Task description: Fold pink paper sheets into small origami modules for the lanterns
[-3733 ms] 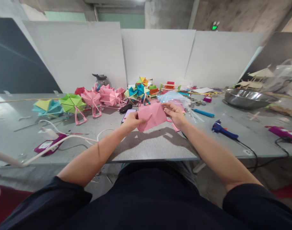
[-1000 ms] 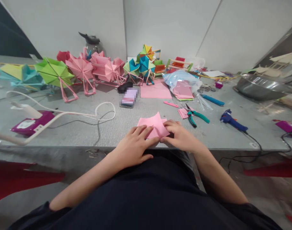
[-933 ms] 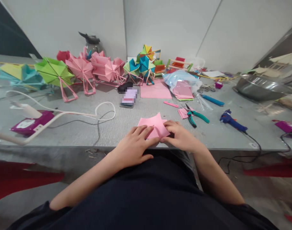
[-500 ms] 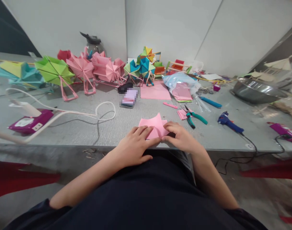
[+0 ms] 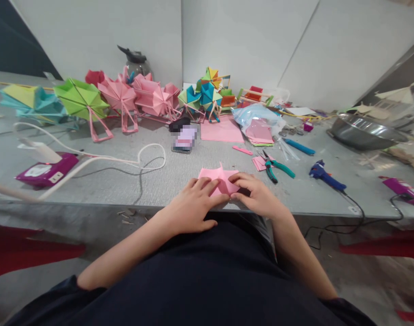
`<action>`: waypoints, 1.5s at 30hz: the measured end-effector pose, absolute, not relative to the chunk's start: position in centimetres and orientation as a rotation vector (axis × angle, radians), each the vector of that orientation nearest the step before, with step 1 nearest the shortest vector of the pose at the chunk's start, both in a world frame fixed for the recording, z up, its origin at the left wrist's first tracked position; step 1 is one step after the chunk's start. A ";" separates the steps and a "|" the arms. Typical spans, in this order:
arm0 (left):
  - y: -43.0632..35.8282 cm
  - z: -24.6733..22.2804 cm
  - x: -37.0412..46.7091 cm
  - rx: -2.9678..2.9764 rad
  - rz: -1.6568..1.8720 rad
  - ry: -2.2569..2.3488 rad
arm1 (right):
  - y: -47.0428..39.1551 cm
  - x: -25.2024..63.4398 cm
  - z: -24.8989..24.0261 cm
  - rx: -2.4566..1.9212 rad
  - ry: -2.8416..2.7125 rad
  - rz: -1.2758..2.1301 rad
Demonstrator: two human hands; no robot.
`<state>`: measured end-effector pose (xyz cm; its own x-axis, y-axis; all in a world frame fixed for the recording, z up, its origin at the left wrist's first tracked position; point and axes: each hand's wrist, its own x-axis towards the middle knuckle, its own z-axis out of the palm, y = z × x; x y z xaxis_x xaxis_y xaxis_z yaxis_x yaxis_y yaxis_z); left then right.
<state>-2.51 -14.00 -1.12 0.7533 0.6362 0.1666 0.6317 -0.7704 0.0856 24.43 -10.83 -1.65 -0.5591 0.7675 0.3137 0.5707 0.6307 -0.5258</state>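
Note:
A partly folded sheet of pink paper (image 5: 223,179) rests near the front edge of the table, with a ridge standing up at its middle. My left hand (image 5: 191,202) lies on its left part, fingers stretched out and pressing down. At the right side, my right hand (image 5: 257,194) pinches the paper between thumb and fingers. Just beyond it are teal-handled pliers (image 5: 273,167), lying partly over small pink paper pieces (image 5: 259,163). A pink cutter-like strip (image 5: 242,150) lies farther back.
Folded paper wheels (image 5: 121,97) line the back left. A phone (image 5: 185,138) and pink sheets (image 5: 220,130) lie mid-table. At right are a blue glue gun (image 5: 327,175), a purple power strip (image 5: 402,189) and a metal bowl (image 5: 368,132). A white cable (image 5: 118,160) crosses the left.
The pink paper's raised flap has gone from a broad peak to a narrow upright ridge. Both hands stay at the paper, almost in place; the view has shifted slightly.

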 end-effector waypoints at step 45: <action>-10.9 0.4 -1.4 2.734 0.360 1.378 | -10.9 22.9 -1.3 -1.155 -2.319 0.479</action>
